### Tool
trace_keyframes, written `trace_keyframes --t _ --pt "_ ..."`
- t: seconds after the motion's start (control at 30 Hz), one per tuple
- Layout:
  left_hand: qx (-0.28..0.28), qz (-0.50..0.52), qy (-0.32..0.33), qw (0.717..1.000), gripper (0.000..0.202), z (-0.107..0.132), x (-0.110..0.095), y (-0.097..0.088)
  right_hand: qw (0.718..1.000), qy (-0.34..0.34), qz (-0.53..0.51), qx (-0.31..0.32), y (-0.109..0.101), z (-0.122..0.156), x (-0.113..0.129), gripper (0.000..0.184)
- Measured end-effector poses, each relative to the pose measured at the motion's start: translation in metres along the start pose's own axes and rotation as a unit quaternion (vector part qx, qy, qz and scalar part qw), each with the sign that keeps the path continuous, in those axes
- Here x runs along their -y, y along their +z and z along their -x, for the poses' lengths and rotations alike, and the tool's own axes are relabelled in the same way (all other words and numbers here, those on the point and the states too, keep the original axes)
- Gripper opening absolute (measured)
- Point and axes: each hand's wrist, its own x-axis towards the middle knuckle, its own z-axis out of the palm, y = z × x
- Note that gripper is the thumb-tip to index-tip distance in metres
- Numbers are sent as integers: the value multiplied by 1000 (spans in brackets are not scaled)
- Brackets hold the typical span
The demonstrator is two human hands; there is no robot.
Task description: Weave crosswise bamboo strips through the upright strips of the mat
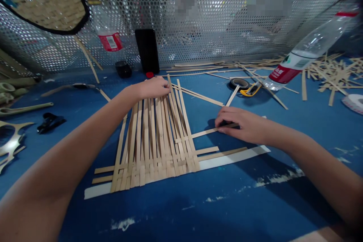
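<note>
While the L hand [155, 87] grips the long strips [160, 134] by their far ends, center frame, the R hand [236, 124] pinches a cross strip [205, 133] right of center, its tip btwn only the rightmost few. From my remote seat, I'd lift alternate long ones w/ the L, slide the cross strip left, flat & level, then snug it vs. the woven rows [153, 166], lower center. Tugging too hard might skew the near ends on the white band [235, 158].
</note>
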Motion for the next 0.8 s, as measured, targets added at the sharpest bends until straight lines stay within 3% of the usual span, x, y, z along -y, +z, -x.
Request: trace_keyframes --t 0.23,0.4,0.57,0.7,0.8 --pt "-41 -61 -50 996 31 0 -1 6 1000 15 -1 -1 1 2 0 22" --pt "-77 14 -70 994 25 2 -2 4 1000 12 -1 -4 2 2 0 23" --pt "-123 188 -41 973 8 20 -18 -32 1000 22 8 7 3 3 0 21" --pt "-47 385 26 921 25 46 -34 -65 999 42 27 19 4 6 3 17" --pt "-6 477 44 878 40 62 -38 -82 998 51 19 24 4 6 4 16"
